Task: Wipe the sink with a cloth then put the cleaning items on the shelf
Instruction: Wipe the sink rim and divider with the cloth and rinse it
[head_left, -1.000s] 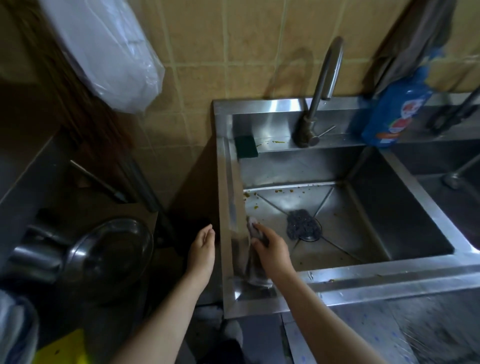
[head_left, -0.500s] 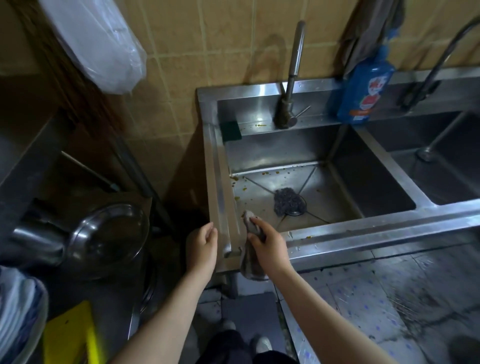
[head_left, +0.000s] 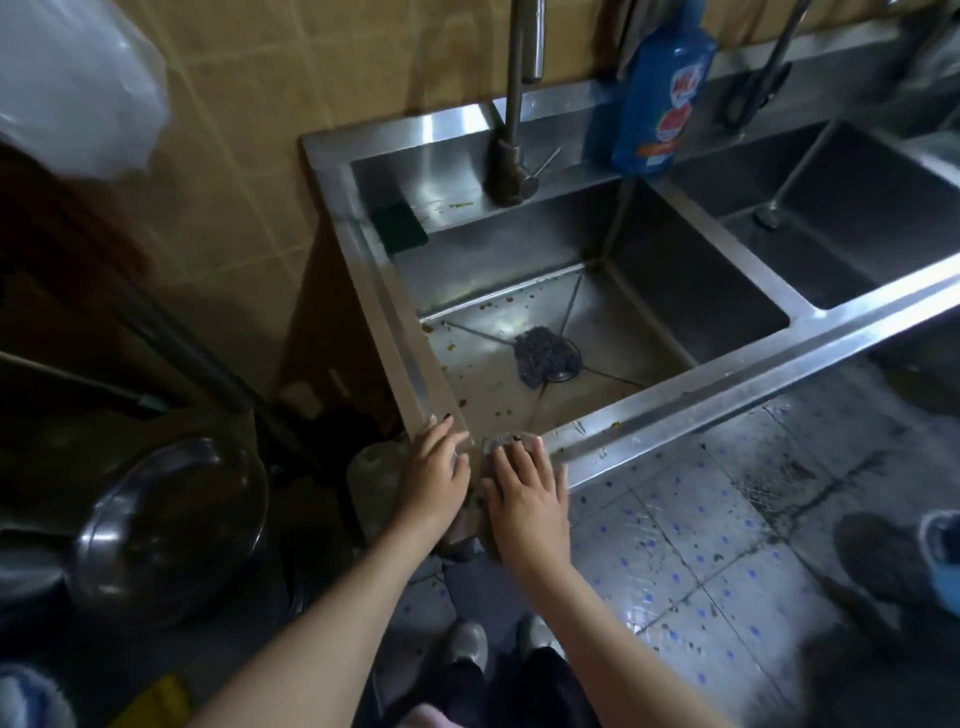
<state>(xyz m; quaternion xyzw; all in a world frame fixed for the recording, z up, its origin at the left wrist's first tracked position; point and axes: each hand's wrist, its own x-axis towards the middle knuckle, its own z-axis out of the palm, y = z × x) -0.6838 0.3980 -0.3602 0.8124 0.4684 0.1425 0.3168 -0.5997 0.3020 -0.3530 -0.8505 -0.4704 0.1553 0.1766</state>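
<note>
The steel sink (head_left: 727, 384) has food specks on its floor and front rim. My right hand (head_left: 527, 491) presses a grey cloth (head_left: 501, 442) flat onto the sink's front-left corner, fingers spread; most of the cloth is hidden under the hand. My left hand (head_left: 431, 467) rests with straight fingers on the left rim beside it. A dark scouring pad (head_left: 543, 356) lies over the drain. A green sponge (head_left: 397, 226) sits on the back ledge at the left. A blue detergent bottle (head_left: 662, 98) stands on the back ledge.
A tall faucet (head_left: 514, 104) rises from the back ledge. A second basin (head_left: 852, 218) lies to the right. A steel pot lid (head_left: 171, 525) sits low at the left, a plastic bag (head_left: 78, 88) hangs above. Another person's shoe (head_left: 893, 561) stands on the tiled floor.
My right hand has slid the cloth from the inner left wall up onto the front-left corner and flattened over it. My left hand moved onto the rim. The view pulled back.
</note>
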